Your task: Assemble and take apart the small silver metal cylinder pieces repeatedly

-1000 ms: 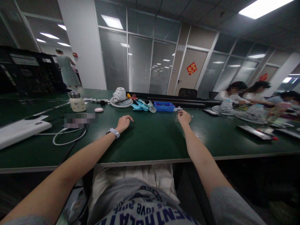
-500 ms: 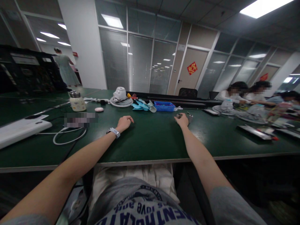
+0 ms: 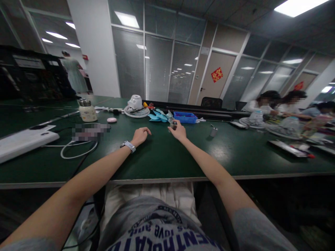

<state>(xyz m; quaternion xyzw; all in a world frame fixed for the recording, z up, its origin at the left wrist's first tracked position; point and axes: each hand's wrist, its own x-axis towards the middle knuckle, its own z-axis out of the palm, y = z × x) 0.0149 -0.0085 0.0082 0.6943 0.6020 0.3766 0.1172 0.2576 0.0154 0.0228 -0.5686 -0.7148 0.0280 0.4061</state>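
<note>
My right hand [image 3: 179, 131] is closed around a small round metallic part [image 3: 173, 124] just above the green table. Its fingers hide much of the part, so its exact kind does not show. My left hand [image 3: 141, 136], with a watch [image 3: 128, 145] on its wrist, rests on the table with fingers loosely curled and nothing visible in them. Behind the right hand lie light-blue fan blades [image 3: 158, 115] and a blue basket [image 3: 185, 118]. Off to the right stands a small silver cylinder [image 3: 214, 131], apart from both hands.
A white fan body with its grille [image 3: 136, 111] sits at the back. To the left are a cream flask [image 3: 87, 112], a pink oval object [image 3: 111, 120], a white cable [image 3: 78, 156] and a white device [image 3: 28, 141]. People work at the right with tools and fan parts.
My right hand has moved left across the table with the metallic part, from near the silver cylinder to in front of the fan blades and basket. The left hand stays put.
</note>
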